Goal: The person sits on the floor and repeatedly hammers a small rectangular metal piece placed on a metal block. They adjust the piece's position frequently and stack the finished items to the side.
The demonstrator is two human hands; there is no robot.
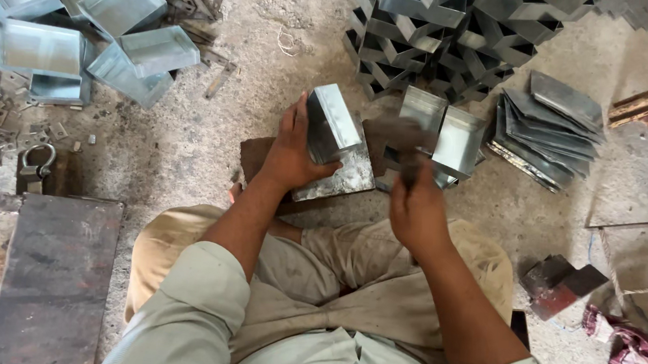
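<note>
The left hand [293, 149] grips a folded metal box [332, 123], standing it on a flat metal plate [344, 178] on the floor [210, 127]. The right hand [414, 206] is clenched around a blurred tool [395, 137] just beside the box at 3 o'clock. At 12 o'clock rises a big stack of boxes [450, 28]; at 10 o'clock lies a loose heap of boxes [79, 16]. Flat metal sheets [551, 129] lean at 2 o'clock. At 8 o'clock sits a dark steel slab [54, 275], with a shackle [35, 162] at 9 o'clock.
</note>
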